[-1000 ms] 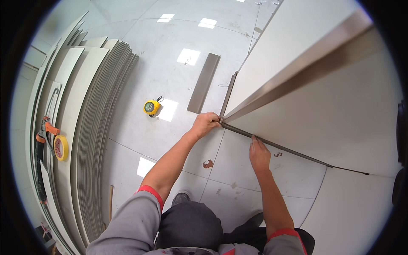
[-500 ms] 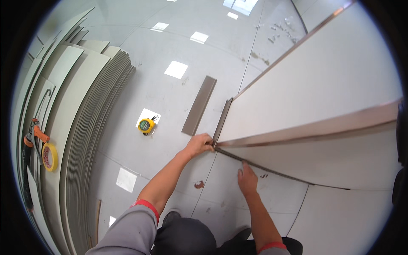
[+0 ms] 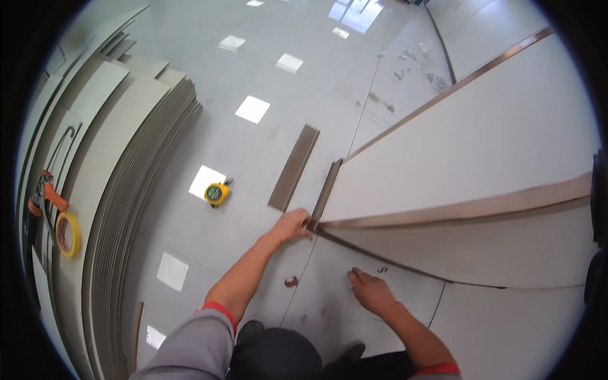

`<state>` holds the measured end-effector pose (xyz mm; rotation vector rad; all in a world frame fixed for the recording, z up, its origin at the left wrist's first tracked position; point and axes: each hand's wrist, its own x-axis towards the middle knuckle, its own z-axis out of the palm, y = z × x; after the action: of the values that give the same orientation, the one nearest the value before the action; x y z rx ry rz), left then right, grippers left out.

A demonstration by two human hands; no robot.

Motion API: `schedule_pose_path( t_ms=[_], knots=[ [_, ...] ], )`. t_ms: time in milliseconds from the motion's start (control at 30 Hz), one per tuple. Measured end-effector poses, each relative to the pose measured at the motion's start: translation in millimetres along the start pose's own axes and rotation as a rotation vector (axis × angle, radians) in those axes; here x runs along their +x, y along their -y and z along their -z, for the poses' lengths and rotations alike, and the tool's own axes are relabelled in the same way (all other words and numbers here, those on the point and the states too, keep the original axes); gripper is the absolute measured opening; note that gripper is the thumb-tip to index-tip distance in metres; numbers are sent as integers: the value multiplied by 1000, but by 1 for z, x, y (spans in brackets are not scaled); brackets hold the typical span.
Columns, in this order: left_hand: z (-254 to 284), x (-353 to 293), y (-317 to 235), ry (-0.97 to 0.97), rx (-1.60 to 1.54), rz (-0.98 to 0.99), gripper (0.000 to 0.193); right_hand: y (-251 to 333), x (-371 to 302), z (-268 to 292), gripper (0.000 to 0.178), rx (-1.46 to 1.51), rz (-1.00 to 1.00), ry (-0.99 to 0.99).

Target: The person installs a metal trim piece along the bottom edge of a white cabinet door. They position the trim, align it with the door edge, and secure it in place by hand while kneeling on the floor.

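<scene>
My left hand is closed on the near end of a short brown trim strip. That strip stands against the end of a long white wall panel with a brown metal edge, close to its lower corner. My right hand is over the floor, apart from the panel, its fingers stretched out and nothing in them. A second flat brown strip lies loose on the floor, just beyond my left hand.
A yellow tape measure rests on the glossy floor. At left stands a stack of grey panels, bearing a yellow tape roll and an orange-handled caulking gun. Small debris lies near my feet.
My right hand has drawn back from the panel's lower edge toward me. My left hand stays at the strip's near end. The whole view has shifted slightly.
</scene>
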<state>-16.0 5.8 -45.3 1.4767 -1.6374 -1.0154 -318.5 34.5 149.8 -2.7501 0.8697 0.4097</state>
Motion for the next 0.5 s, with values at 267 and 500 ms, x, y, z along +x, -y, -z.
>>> schedule_pose_path(
  t_ms=[267, 500],
  knots=[
    [10, -44, -24, -122, -159, 254, 40, 55, -74, 59, 37, 129, 161, 196],
    [35, -92, -68, -196, -139, 332, 23, 52, -57, 52, 34, 196, 341, 291]
  ],
)
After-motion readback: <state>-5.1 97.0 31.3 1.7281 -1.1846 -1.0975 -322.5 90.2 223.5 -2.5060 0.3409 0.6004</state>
